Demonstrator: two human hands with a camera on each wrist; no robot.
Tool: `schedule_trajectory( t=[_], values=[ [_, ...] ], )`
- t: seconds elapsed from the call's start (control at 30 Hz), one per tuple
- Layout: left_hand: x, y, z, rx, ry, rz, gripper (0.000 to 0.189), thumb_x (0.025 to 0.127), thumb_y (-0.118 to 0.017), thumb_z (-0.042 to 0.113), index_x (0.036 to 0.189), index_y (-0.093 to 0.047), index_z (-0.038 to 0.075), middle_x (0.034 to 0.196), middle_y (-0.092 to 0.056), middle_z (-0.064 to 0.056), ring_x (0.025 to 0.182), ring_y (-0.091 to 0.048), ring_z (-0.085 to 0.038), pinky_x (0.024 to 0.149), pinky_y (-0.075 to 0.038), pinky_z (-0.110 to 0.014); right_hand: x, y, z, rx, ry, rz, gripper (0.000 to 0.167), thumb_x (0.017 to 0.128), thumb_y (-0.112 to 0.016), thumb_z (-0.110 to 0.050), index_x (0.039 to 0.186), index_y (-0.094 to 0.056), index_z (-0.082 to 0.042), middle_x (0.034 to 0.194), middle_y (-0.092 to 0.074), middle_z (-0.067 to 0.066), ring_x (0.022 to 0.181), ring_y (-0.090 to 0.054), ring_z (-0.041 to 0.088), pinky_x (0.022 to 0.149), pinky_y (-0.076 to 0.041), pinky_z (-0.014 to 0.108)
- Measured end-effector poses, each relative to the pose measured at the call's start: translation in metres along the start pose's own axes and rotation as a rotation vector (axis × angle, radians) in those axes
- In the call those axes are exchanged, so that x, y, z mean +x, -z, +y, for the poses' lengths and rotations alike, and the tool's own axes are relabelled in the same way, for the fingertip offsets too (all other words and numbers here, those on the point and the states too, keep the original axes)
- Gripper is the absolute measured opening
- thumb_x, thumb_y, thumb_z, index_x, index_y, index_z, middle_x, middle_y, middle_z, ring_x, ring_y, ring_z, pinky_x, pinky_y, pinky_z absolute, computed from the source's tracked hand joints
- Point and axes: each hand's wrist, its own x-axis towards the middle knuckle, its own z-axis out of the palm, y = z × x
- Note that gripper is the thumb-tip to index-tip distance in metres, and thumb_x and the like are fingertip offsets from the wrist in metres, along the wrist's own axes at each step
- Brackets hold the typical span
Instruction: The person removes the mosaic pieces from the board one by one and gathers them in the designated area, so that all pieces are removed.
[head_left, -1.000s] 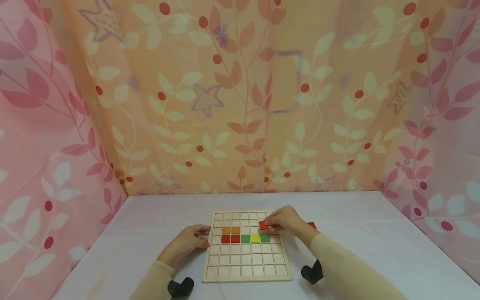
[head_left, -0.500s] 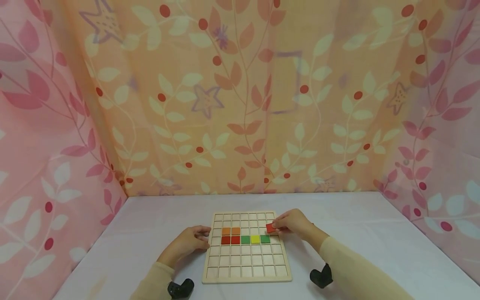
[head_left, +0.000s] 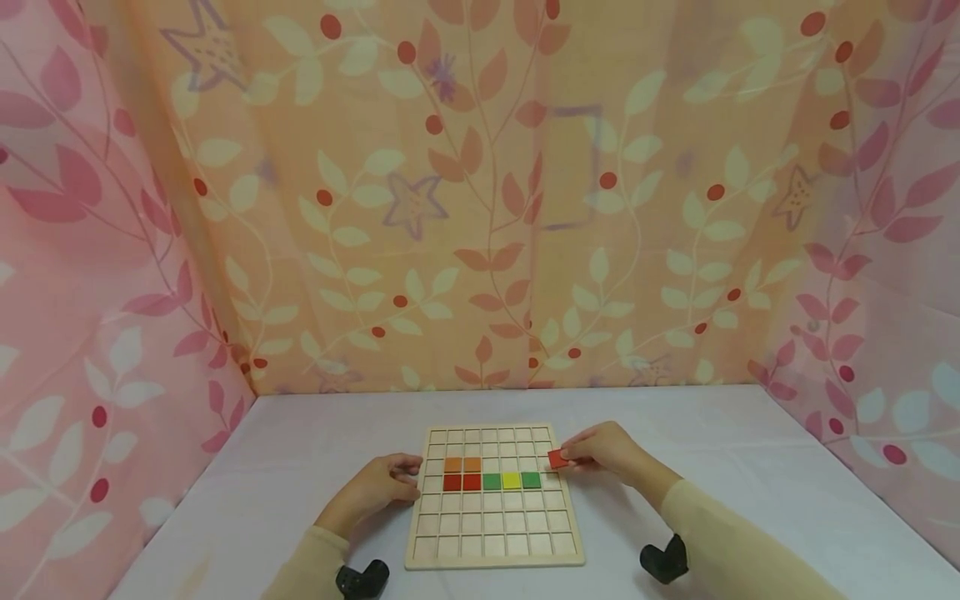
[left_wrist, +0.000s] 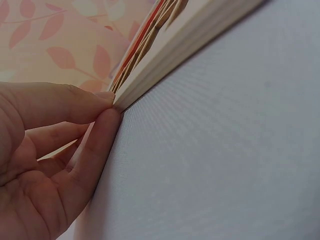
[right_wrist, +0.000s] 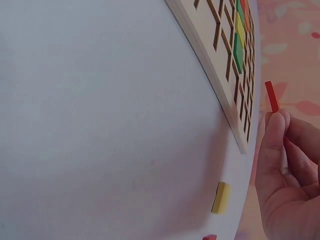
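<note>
A square wooden grid board [head_left: 492,523] lies on the table. Two orange tiles [head_left: 462,464] sit in it above two red tiles [head_left: 462,482]. Right of the reds, one row holds a green tile [head_left: 491,482], a yellow tile [head_left: 511,481] and another green tile [head_left: 531,480]. My left hand [head_left: 377,483] grips the board's left edge; the left wrist view has its fingertips [left_wrist: 107,102] right at that edge. Between thumb and finger, my right hand [head_left: 611,451] pinches a red square tile [head_left: 558,459] over the board's right edge; the right wrist view shows this tile edge-on.
On the table beside the board, the right wrist view shows a loose yellow tile [right_wrist: 220,198] and part of a red tile [right_wrist: 210,237]. White cloth [head_left: 315,417] covers the table. Leaf-patterned curtains [head_left: 495,208] stand at the back and both sides.
My right hand has moved right with the red tile, from over the grid squares to the board's right edge. The left hand stays on the board; the view shifted slightly.
</note>
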Motion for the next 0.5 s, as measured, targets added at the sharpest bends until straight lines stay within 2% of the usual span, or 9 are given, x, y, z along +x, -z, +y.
schedule_trajectory(
  t=[0.17,0.5],
  values=[
    [0.0,-0.001,0.001,0.018,0.008,0.02,0.058,0.073,-0.073,-0.01,0.129,-0.058,-0.009,0.116,-0.062,-0.018,0.088,-0.059,-0.017,0.073,-0.057,-0.029,-0.002,0.01,0.005,0.009,0.013,-0.002,0.023,0.086,-0.075,-0.01,0.102,-0.073,0.006,0.081,-0.072,0.006,0.061,-0.063,0.011,0.066,-0.06,0.028],
    [0.001,0.0,-0.001,0.012,-0.009,-0.005,0.058,0.075,-0.073,-0.009,0.13,-0.056,-0.011,0.119,-0.061,-0.021,0.087,-0.06,-0.016,0.074,-0.058,-0.031,-0.004,0.03,0.016,0.041,0.035,-0.021,0.026,0.087,-0.074,-0.011,0.105,-0.072,0.008,0.078,-0.072,0.005,0.063,-0.064,0.01,0.066,-0.06,0.027]
  ],
)
